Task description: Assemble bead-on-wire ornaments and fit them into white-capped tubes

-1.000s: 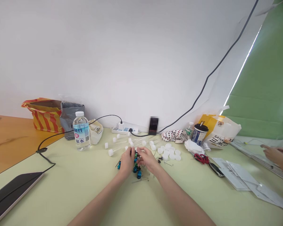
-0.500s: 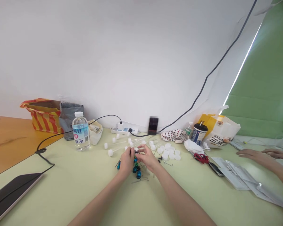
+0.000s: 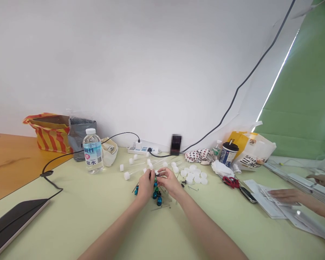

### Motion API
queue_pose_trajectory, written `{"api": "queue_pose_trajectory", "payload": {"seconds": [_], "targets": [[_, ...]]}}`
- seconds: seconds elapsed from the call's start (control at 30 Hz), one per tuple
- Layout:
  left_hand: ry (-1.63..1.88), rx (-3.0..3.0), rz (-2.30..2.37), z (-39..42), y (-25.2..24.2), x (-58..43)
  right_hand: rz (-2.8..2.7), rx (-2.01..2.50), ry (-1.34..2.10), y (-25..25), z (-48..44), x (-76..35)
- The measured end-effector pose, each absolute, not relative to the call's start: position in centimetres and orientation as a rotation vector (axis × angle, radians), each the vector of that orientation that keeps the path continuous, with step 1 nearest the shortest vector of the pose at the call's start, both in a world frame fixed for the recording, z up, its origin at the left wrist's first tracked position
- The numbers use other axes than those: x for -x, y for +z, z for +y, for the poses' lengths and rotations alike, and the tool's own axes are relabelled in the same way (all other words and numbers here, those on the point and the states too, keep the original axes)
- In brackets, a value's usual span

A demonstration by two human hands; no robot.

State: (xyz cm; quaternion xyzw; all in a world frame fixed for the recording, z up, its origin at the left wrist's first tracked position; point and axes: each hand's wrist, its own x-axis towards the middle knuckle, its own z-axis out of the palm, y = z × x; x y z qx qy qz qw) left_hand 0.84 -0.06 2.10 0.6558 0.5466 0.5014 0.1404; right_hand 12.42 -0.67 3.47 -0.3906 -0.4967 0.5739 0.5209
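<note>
Across the desk, a co-worker's hands have shifted: one now lies flat on the loose white papers, and the other reaches out further right. My own two hands have drawn closer together above the pile, wrists low and forearms angling in from the bottom of the head view. My left hand and right hand meet at the fingertips, nearly closed, pinching a small white-and-dark part between them; it's too small for me to tell exactly what it is. Just below my hands sit four blue-green beads, as near as I can count, among thin metal pins on the pale green desk. Beyond my right hand lie about nine white round caps. Beyond my left, at least four clear tubes with white ends lie scattered.
</note>
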Motion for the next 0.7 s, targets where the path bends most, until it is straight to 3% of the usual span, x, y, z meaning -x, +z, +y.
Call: {"api": "queue_pose_trajectory", "payload": {"seconds": [0.17,0.33,0.7], "targets": [[1.476,-1.902,1.576,0.19,1.89,-0.72,-1.131,0.99,1.516,3.44,-0.65,-12.35],[1.46,-1.879,1.591,0.08,2.15,-0.68,-1.147,0.882,1.41,3.6,-0.69,-12.27],[1.459,-1.894,1.6,0.13,1.94,-0.78,-1.094,0.944,1.522,3.52,-0.62,-12.19]]}}
